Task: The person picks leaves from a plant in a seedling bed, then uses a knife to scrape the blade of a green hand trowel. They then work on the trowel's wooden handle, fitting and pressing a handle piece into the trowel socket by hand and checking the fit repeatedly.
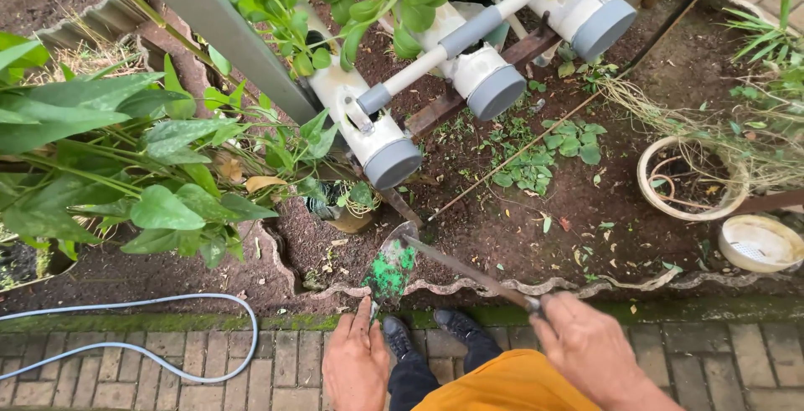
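Observation:
My right hand grips the end of a long thin rusty metal handle that runs up and left to a trowel blade. The blade is grey with patches of green on it and points down toward the brick edge. My left hand has its fingers at the lower tip of the blade, touching it. Both hands are at the bottom of the view, above my dark shoes and orange clothing.
A soil bed lies behind a wavy concrete edging. White pipes with grey caps hold leafy plants overhead. Big green leaves fill the left. A hose curves over brick paving. A round pot and a bowl sit right.

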